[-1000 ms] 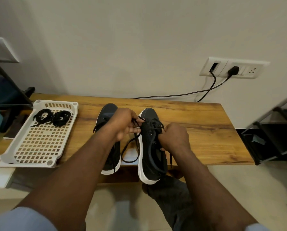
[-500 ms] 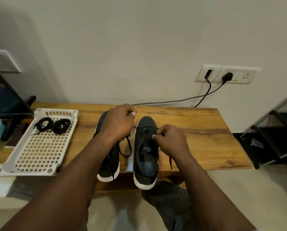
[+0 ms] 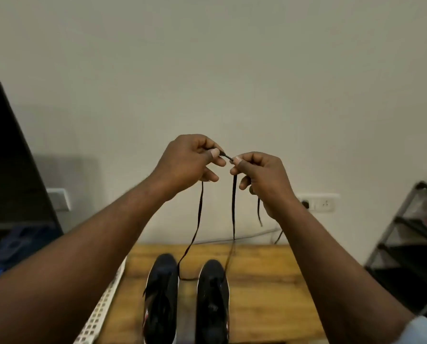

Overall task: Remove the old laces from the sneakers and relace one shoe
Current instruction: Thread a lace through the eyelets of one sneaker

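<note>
Above the wooden bench (image 3: 269, 281), against a bare wall, holds the black lace (image 3: 233, 207) raised, one strand pinched in the left hand (image 3: 187, 162), the other in the right hand (image 3: 259, 175), trailing down to the right-side sneaker (image 3: 213, 301); seems early, most threading left

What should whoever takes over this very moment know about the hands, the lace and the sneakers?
Left hand: raised, pinching one end of the black lace.
Right hand: raised, pinching the other end, tips meeting.
Both strands drop to the toe end of the right sneaker on the wooden table; the left sneaker stands beside it, with the white tray at its left.
Done: that lace seems free of the upper eyelets.
To do: blur hides the left sneaker's lacing; check it, then relace one shoe.
</note>
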### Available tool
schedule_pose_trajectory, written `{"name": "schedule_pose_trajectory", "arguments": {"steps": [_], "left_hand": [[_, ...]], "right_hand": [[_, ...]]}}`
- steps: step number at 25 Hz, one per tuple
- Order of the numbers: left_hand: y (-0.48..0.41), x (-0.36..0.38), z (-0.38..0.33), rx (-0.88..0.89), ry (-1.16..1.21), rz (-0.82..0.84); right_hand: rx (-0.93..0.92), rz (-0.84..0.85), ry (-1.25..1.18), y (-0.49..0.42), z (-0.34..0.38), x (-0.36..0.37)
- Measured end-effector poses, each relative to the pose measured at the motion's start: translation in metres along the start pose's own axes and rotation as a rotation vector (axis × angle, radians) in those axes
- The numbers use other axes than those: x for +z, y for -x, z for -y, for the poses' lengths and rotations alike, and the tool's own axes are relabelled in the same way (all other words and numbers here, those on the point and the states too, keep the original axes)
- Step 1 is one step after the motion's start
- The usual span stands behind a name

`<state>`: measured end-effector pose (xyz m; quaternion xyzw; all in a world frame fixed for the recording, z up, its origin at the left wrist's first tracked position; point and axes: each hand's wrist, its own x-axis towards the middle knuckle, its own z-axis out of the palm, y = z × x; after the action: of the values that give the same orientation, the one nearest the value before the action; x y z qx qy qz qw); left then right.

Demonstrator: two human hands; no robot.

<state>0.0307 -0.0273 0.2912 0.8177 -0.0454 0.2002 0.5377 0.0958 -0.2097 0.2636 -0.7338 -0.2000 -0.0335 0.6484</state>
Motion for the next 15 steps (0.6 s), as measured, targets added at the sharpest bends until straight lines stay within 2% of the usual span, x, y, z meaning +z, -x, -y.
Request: {"name": "schedule_pose_trajectory", "arguments": {"steps": [3,5,10,15], "left_hand": [[-0.016,-0.018,-0.061,0.057,0.057,-0.069],[-0.023,-0.027,-0.094,0.032,0.15,-0.092],[-0.023,-0.03,-0.131,-0.035,0.246,-0.117],[-0.018,-0.021,-0.13,-0.113,0.422,-0.174]], "right_hand": [[-0.021,0.031,-0.069,-0.015,0.072,-0.016],[-0.018,0.038,-0.118,-0.019,0.109,-0.023],[-0.034,0.046,-0.31,-0.018,0.153,-0.032],[-0.162,0.031,-0.009,-0.015,0.154,-0.029]]}}
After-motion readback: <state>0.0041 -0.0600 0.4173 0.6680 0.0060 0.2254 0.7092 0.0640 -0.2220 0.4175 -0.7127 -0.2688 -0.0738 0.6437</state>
